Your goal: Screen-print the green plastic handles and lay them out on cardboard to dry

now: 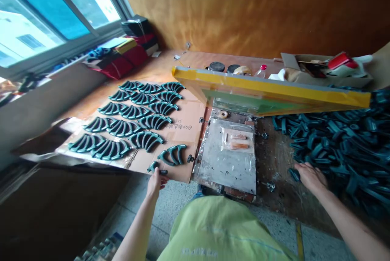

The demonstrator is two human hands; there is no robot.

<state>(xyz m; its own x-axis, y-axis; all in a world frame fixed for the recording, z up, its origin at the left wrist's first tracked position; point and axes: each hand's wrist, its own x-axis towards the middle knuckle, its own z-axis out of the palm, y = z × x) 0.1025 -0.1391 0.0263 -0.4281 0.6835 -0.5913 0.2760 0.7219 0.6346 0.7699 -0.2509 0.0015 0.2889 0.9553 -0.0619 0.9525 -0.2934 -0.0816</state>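
Part [294, 175] at right hand's [310, 176] fingertips, another [153, 166] at left hand's [157, 180].

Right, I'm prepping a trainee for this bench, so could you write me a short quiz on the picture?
1. Which hand is nearer the loose heap of dark-green curved parts?
2. True or false: in the picture, the flat grey metal plate lies to the left of the brown cardboard sheet.
3. What is the left hand touching? A) a white cup; B) a dark-green curved part; C) a wooden ruler.

Key: 1. the right hand; 2. false, it lies to the right; 3. B.
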